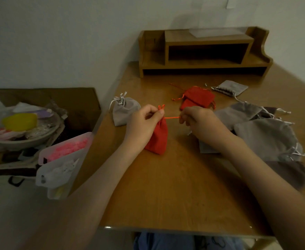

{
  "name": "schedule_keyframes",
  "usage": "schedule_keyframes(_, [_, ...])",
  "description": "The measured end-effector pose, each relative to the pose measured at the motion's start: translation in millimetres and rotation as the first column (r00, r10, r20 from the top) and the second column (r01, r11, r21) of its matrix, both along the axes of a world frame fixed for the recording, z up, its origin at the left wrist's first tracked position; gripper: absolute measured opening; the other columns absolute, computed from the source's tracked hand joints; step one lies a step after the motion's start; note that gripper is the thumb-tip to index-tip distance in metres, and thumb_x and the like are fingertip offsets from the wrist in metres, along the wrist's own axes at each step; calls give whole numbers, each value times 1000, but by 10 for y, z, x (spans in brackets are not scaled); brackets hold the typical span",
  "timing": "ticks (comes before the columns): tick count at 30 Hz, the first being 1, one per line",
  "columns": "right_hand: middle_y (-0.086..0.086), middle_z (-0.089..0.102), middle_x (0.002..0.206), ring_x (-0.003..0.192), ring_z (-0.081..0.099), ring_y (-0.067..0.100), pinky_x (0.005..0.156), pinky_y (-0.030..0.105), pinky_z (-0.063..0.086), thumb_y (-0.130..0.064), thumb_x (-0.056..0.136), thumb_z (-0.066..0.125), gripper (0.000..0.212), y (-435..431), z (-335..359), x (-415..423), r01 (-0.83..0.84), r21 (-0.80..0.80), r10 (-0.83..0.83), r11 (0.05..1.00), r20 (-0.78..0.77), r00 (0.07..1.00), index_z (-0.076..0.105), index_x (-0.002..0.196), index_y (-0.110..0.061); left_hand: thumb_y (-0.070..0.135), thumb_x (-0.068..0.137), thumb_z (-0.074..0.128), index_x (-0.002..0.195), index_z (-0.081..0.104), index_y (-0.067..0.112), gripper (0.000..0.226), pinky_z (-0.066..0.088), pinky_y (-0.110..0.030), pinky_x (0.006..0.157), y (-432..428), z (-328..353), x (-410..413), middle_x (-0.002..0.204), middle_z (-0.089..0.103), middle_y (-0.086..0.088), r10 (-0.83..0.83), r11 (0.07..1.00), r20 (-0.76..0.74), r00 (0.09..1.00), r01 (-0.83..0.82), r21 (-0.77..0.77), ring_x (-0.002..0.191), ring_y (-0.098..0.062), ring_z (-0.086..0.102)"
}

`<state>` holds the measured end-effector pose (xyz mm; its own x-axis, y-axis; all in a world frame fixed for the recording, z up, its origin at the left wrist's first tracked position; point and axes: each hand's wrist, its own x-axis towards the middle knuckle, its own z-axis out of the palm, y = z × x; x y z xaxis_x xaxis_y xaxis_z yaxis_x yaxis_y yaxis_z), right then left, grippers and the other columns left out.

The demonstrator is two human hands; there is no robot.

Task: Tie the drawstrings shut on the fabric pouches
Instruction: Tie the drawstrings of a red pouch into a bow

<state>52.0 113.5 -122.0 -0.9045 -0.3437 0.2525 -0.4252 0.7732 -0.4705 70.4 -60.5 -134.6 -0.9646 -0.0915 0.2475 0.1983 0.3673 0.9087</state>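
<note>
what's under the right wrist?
A grey pouch flat on the table; only its near edge shows. The right hand and wrist cover the rest, so its drawstring state can't be seen.

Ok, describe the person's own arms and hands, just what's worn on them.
Nothing worn shows. The left hand and right hand are bare: no gloves, and no rings on the fingers that I can make out. Neither wrist carries a watch or band. The left forearm and right forearm are uncovered, with no sleeve in view.
</note>
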Motion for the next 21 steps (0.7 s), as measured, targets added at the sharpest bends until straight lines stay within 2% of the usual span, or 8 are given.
schedule_keyframes(3, [2,54,91,81,51,18,61,19,32,-11,97,48,19,-29,21,10,39,-75,-37,996,32,999,64,88,-11,27,94,59,80,64,19,17,38,-10,58,8,-2,28,67,59,10,53,975,-94,994,-72,-208,63,0,54])
schedule_keyframes(6, [6,61,82,74,59,23,63,23,45,-19,95,54,17,-71,57,43,79,-272,-37,959,157,987,63,86,-9,28,96,55,92,68,17,17,40,-16,58,15,-14,45,69,61,6,53,935,-143,988,-100,-340,64,-3,54])
schedule_keyframes(7, [6,61,79,71,58,21,64,29,47,-19,95,56,16,-85,70,60,93,-352,-18,932,211,977,64,87,-8,28,97,54,95,70,16,19,40,-17,58,17,-18,46,70,61,5,46,921,-150,988,-99,-376,64,-3,54])
schedule_keyframes(9, [1,58,73,66,53,11,62,27,45,-16,94,57,13,-120,82,102,102,-488,55,867,298,953,66,86,-12,28,97,53,100,71,16,21,40,-19,57,22,-17,52,71,63,4,25,900,-157,987,-90,-427,63,-5,53])
schedule_keyframes(12, [-2,59,75,65,51,4,59,17,43,-7,94,55,13,-176,44,144,88,-657,205,749,356,912,68,92,-11,21,98,52,107,70,14,22,39,-14,58,43,-12,64,85,69,-2,-6,895,-175,985,-72,-439,70,-8,55])
schedule_keyframes(14, [-1,60,76,68,52,5,59,16,43,-3,95,51,19,-187,17,141,97,-732,275,674,371,887,69,98,-10,16,97,52,113,68,11,23,37,-6,64,44,5,67,96,68,-4,2,898,-216,976,-97,-429,80,-8,55])
schedule_keyframes(16, [-2,62,78,71,53,6,61,17,44,-1,95,48,25,-182,7,123,98,-777,320,622,367,874,69,101,-12,14,97,51,114,67,9,24,36,-8,69,40,23,61,99,66,-4,18,902,-257,966,-126,-413,87,-10,56])
schedule_keyframes(21, [4,57,83,74,52,13,64,21,44,3,92,51,21,-213,-27,129,23,-759,309,651,293,905,63,102,-12,10,94,54,100,70,6,18,35,-6,62,70,29,58,79,52,6,-15,922,-256,967,-86,-378,66,-2,47])
